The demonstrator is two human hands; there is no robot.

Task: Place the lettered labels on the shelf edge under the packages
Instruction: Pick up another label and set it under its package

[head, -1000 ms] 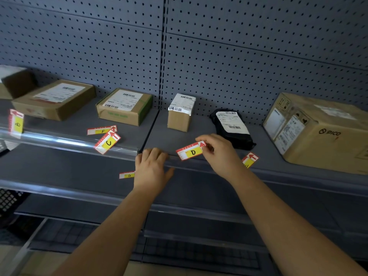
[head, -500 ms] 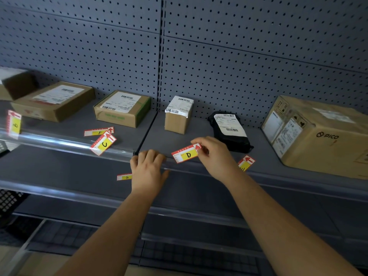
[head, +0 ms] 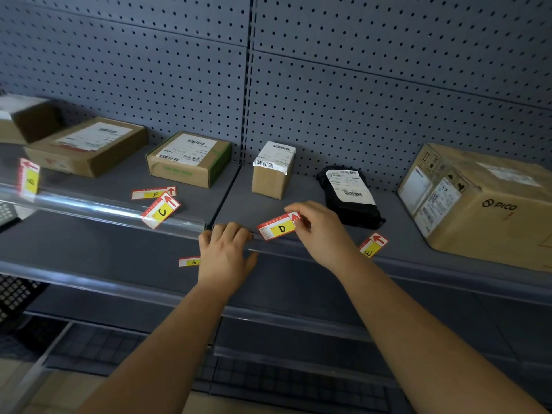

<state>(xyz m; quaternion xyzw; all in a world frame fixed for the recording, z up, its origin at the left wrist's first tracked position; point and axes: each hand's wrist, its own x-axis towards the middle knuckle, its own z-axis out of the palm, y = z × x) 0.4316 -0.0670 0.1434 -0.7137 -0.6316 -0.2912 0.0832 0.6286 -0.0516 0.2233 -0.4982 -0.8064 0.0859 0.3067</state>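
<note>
D label (head: pixel 279 229) pinched in right hand (head: pixel 321 231), left hand (head: pixel 225 252) spread on shelf edge (head: pixel 433 268), box (head: pixel 270 180) behind

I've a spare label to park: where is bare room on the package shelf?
Bare shelf lies between the black pouch and the PICO box, behind label E, and between the green-taped box and the small brown box. Crowded: the shelf edge, with left hand, right hand, label D.

- Red-edged, yellow-centred rectangular paper label D (head: pixel 279 228), black letter.
- Blue-grey perforated metal back panel (head: pixel 388 85), regular dark dots.
- Black plastic mailer bag (head: pixel 354 211), white barcoded slip.
</note>
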